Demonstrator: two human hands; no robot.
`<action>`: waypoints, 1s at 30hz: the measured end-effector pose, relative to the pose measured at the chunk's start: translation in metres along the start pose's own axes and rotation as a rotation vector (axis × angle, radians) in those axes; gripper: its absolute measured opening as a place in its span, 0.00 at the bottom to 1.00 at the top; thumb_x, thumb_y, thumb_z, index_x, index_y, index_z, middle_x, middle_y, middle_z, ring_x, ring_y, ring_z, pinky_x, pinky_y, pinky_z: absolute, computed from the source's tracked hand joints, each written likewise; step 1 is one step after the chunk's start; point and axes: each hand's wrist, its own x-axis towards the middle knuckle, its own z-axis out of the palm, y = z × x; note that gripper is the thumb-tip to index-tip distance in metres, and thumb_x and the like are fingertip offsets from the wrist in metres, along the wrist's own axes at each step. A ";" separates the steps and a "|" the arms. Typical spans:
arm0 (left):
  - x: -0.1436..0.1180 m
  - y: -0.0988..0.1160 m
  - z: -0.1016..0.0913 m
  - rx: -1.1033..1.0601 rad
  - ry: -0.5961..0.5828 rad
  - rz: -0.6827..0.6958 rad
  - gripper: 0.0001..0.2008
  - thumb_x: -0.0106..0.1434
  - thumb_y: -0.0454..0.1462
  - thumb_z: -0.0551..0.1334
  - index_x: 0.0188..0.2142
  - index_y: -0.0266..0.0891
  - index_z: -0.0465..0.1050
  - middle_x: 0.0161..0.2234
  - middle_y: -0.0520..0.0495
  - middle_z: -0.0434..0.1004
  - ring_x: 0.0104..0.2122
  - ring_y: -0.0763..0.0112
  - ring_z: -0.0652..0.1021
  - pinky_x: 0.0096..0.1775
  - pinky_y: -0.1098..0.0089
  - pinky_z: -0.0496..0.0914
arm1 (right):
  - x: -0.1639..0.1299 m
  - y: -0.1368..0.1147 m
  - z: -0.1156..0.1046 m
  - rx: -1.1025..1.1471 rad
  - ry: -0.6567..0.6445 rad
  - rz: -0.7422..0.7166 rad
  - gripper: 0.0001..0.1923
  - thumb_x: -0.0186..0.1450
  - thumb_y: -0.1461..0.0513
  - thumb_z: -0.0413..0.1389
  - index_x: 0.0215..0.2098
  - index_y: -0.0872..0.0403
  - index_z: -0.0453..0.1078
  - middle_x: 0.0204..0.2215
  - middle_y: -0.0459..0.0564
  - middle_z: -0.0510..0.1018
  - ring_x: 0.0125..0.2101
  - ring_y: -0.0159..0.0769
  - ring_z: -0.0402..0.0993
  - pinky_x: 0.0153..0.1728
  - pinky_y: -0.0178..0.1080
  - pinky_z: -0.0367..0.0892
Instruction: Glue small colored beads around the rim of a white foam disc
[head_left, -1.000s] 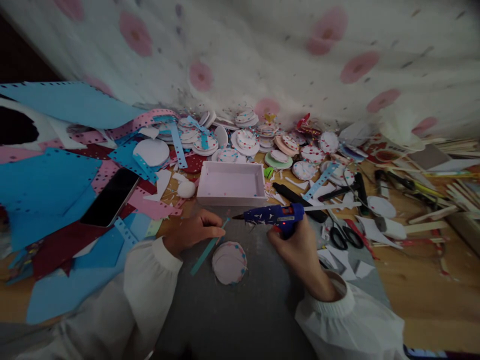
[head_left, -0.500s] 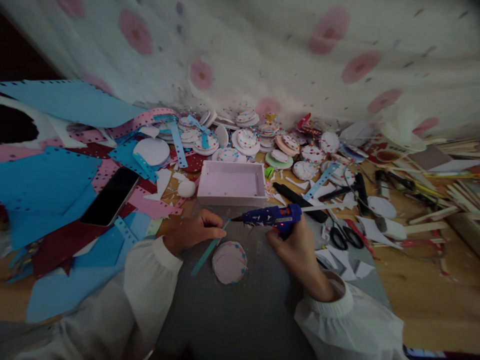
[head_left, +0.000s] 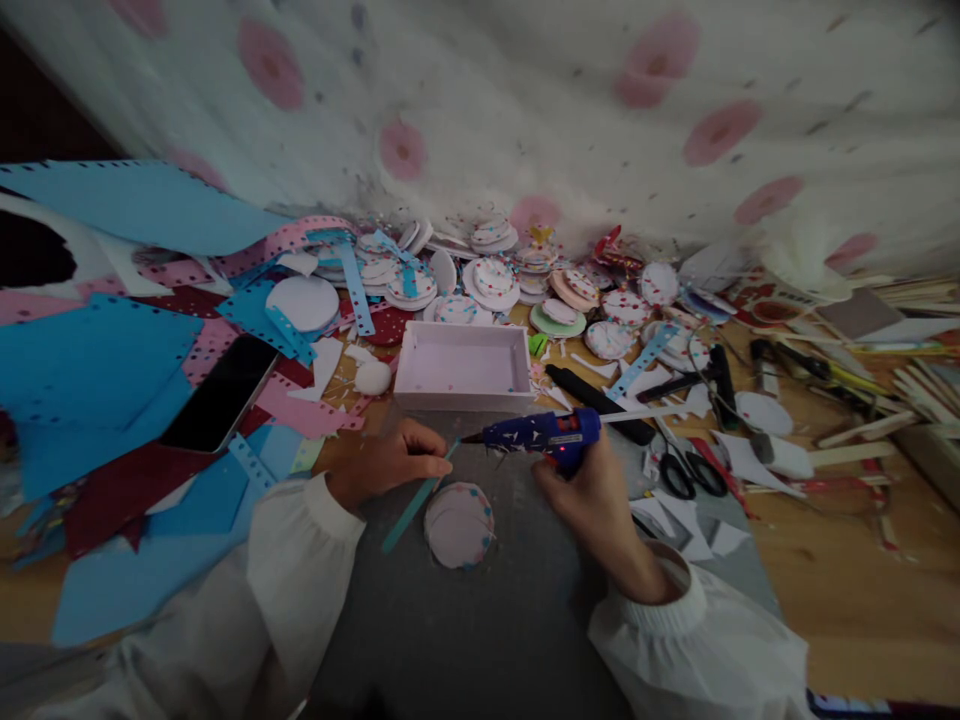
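My left hand (head_left: 397,462) pinches a narrow teal strip (head_left: 411,514) between thumb and fingers, over the dark grey mat (head_left: 480,640). Wrapped around the handle of a blue hot glue gun (head_left: 540,432) is my right hand (head_left: 592,495). The gun's nozzle points left, at the strip's upper end; whether it touches cannot be told. A white glue stick (head_left: 652,411) juts from its back, and a small red light glows on its body. Just below the strip lies a round white disc (head_left: 459,527) with coloured dots along its rim.
A white open box (head_left: 465,400) stands behind my hands. Decorated discs (head_left: 493,280) are piled along the curtain. To the left are coloured sheets (head_left: 97,360) and a phone (head_left: 221,393). Black scissors (head_left: 694,472), paper scraps and wooden sticks (head_left: 855,455) lie to the right.
The glue gun has shifted very slightly left in my right hand's grip. My left hand, the strip and the disc stay where they were.
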 end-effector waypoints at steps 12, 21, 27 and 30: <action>-0.001 0.003 0.001 0.030 0.025 -0.079 0.16 0.55 0.42 0.60 0.16 0.35 0.65 0.14 0.56 0.56 0.18 0.79 0.59 0.21 0.74 0.51 | 0.014 0.021 -0.007 -0.242 -0.155 0.152 0.20 0.53 0.54 0.55 0.39 0.53 0.57 0.23 0.45 0.68 0.21 0.36 0.64 0.22 0.36 0.55; 0.000 -0.001 0.005 -0.140 0.141 -0.052 0.14 0.53 0.42 0.62 0.17 0.35 0.69 0.15 0.54 0.60 0.17 0.78 0.59 0.21 0.73 0.51 | 0.011 0.025 -0.010 -0.548 0.039 -0.101 0.20 0.57 0.49 0.57 0.36 0.56 0.65 0.31 0.56 0.70 0.36 0.50 0.68 0.37 0.49 0.64; 0.001 0.011 0.012 -0.242 0.254 -0.007 0.14 0.53 0.39 0.62 0.15 0.35 0.69 0.15 0.53 0.63 0.17 0.79 0.59 0.20 0.74 0.51 | 0.004 -0.008 -0.011 -0.124 0.141 -0.675 0.08 0.64 0.63 0.55 0.42 0.51 0.67 0.37 0.52 0.73 0.38 0.40 0.70 0.37 0.42 0.68; 0.002 0.011 0.013 -0.264 0.268 0.048 0.15 0.54 0.39 0.62 0.15 0.36 0.67 0.16 0.54 0.62 0.17 0.79 0.58 0.20 0.75 0.53 | -0.003 -0.023 0.000 -0.121 -0.035 -1.001 0.11 0.66 0.65 0.54 0.46 0.50 0.68 0.40 0.49 0.77 0.40 0.38 0.71 0.39 0.41 0.68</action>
